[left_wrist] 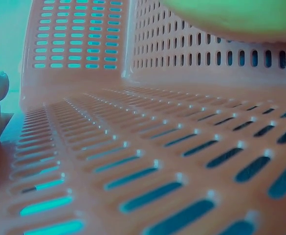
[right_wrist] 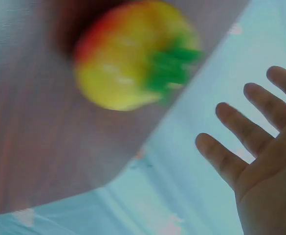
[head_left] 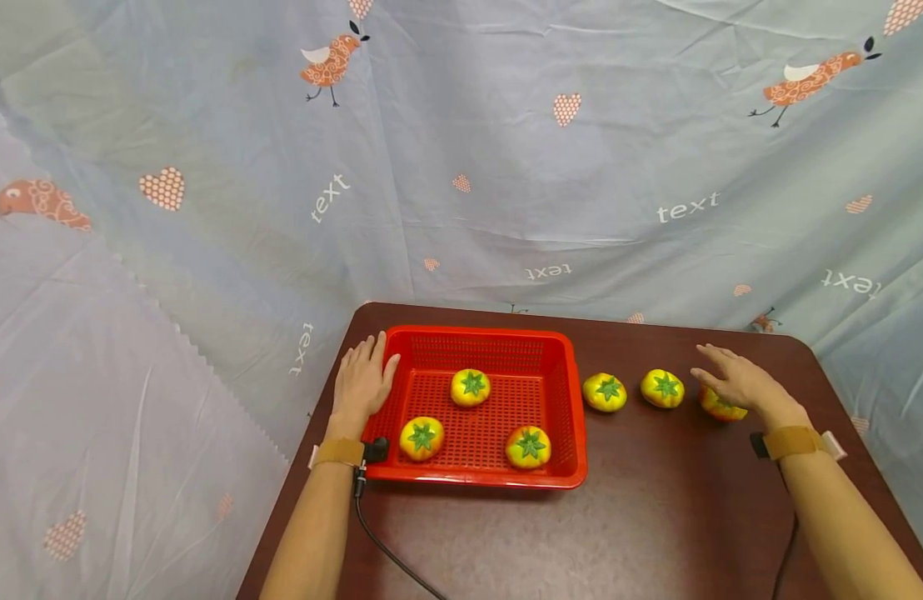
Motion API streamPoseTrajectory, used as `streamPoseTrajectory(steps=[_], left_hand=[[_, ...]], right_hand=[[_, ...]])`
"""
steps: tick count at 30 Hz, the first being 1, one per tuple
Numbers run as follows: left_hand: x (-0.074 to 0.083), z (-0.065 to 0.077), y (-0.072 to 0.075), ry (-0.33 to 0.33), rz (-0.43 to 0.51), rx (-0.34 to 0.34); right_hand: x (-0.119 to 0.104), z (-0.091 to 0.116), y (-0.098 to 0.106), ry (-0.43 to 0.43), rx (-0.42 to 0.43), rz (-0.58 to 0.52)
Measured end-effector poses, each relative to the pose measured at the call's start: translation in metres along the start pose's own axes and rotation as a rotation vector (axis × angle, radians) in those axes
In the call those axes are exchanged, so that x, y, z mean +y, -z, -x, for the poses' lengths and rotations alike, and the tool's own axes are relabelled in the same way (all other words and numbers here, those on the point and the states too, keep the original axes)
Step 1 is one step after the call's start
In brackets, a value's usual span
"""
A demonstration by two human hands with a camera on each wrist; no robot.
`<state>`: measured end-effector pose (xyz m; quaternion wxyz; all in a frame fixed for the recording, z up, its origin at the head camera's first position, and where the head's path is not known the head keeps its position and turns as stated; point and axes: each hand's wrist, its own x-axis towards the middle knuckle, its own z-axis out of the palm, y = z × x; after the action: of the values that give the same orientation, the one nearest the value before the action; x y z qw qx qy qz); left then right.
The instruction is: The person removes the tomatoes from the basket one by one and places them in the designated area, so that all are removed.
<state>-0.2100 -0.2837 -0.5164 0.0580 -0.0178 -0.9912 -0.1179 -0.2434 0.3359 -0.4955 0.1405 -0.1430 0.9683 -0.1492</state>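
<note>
My left hand (head_left: 361,383) lies at the left rim of a red plastic basket (head_left: 574,417), fingers straight; I cannot tell whether it presses on the rim. Inside sit three yellow-red toy fruits with green star-shaped tops: a back fruit (head_left: 471,388), a front-left fruit (head_left: 421,438) and a front-right fruit (head_left: 528,447). My right hand (head_left: 748,385) hovers with spread fingers by the rightmost loose fruit (head_left: 720,407), partly covering it in the head view. In the right wrist view, that fruit (right_wrist: 128,58) stands apart from the fingers. The left wrist view shows mostly the basket's slotted floor (left_wrist: 147,147).
Two more loose fruits, one beside the basket (head_left: 604,392) and one farther right (head_left: 662,389), sit on the dark brown table (head_left: 626,517). A patterned cloth (head_left: 491,167) hangs behind and beside the table. A black cable (head_left: 394,554) trails from the left wrist.
</note>
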Motion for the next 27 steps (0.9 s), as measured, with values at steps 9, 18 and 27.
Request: streamPoseTrajectory(steps=[9,18,27], left_hand=[[0.001,0.0,0.003,0.007,-0.002,-0.011],[0.001,0.0,0.004,0.01,-0.001,-0.02],[0.002,0.0,0.004,0.023,0.001,-0.036]], right_hand=[[-0.033,-0.014,0.029,0.046,0.065,0.001],[-0.049,-0.022,0.033,0.159,0.156,0.064],[-0.09,-0.04,0.042,0.263,0.26,0.073]])
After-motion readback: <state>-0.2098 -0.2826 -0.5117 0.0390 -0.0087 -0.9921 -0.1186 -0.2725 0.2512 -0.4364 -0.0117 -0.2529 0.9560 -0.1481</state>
